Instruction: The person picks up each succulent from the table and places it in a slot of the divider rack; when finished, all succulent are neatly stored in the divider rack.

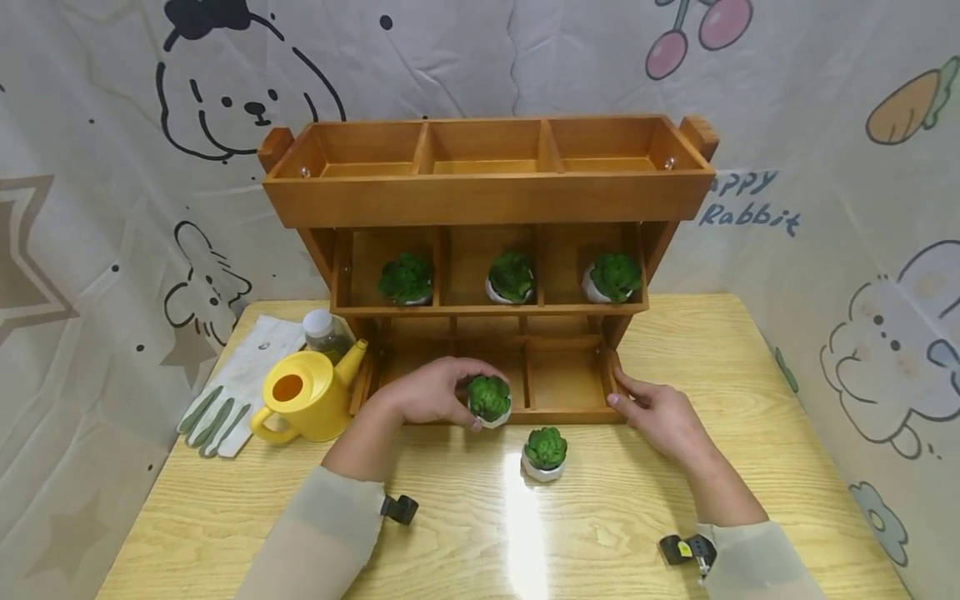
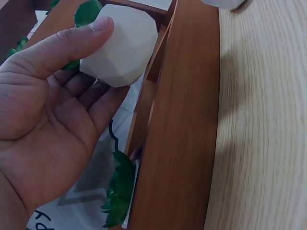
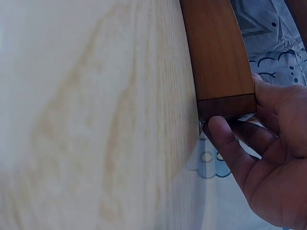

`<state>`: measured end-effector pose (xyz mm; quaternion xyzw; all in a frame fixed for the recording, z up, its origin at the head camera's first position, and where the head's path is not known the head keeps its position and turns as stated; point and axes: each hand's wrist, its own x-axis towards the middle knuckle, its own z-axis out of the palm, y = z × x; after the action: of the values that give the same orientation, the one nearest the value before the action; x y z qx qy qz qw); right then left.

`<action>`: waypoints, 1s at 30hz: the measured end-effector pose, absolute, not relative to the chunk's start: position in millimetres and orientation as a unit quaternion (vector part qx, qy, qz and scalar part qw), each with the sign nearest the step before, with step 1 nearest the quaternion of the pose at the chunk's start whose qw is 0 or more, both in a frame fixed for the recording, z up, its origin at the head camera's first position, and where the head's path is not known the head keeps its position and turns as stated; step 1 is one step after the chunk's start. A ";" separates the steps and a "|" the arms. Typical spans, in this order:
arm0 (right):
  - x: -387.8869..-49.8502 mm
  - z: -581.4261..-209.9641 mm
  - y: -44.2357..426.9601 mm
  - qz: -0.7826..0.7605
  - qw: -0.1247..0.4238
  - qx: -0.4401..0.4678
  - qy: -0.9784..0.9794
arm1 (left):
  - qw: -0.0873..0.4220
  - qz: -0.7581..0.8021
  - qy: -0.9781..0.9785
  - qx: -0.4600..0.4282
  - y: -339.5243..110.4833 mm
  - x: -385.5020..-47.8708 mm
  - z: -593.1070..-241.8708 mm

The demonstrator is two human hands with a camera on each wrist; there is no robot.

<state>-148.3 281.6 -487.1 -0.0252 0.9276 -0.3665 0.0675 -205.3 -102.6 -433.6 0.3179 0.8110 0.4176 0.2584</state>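
My left hand grips a small potted succulent just above the front edge of the lowest tier of a wooden shelf. In the left wrist view the thumb presses the faceted white pot, with the fingers behind it. At the lowest tier's right front corner, my right hand holds the wood, thumb toward the front and fingers along the side; the right wrist view shows this corner up close. Another potted succulent stands on the table before the shelf.
Three potted succulents, left, middle and right, sit in the middle tier. Left of the shelf, a yellow watering can, a white-capped jar and gloves lie on the wood-grain table. A printed cloth hangs behind.
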 end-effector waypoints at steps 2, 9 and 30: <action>-148.2 -487.1 281.5 -0.368 0.067 -0.025 0.927 | 0.258 0.416 0.814 0.313 -100.3 -208.2 -434.5; -148.4 -487.2 281.3 -0.368 0.068 -0.024 0.927 | 0.262 0.419 0.814 0.305 -92.6 -216.3 -436.9; -147.6 -485.3 280.3 -0.373 0.071 -0.016 0.925 | 0.246 0.410 0.831 0.285 -72.8 -232.9 -452.0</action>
<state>-147.6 280.3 -485.3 -0.0155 0.9249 -0.3732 0.0713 -232.9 -72.8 -452.0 0.2848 0.8309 0.4098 0.2461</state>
